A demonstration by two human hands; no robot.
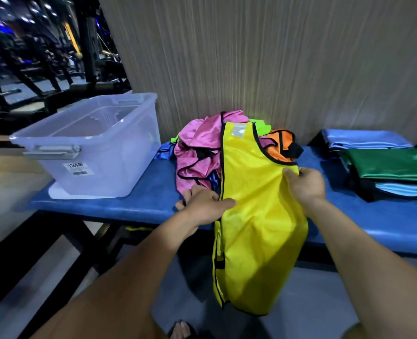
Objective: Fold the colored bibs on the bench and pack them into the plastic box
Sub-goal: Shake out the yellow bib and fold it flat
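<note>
A yellow bib (256,216) with black trim lies lengthwise over the front edge of the blue tabletop (134,199), its upper part resting against the heap of bibs and its lower part hanging down toward the floor. The left hand (206,204) holds the bib's left trimmed edge, thumb laid flat on the yellow fabric and fingers behind it. The right hand (304,183) pinches the bib's right side just below the armhole, fingers curled into the cloth. The two hands are apart, one at each side of the bib.

Behind it sits the heap: a crumpled pink bib (200,148), an orange bib (279,145) and a sliver of bright green, possibly another bib, though little of it shows. The clear plastic box (92,143) stands on the tabletop's left end, lid off, with a barcode label on its front. At the right end lies a stack of folded cloths (385,162), green and light blue.
</note>
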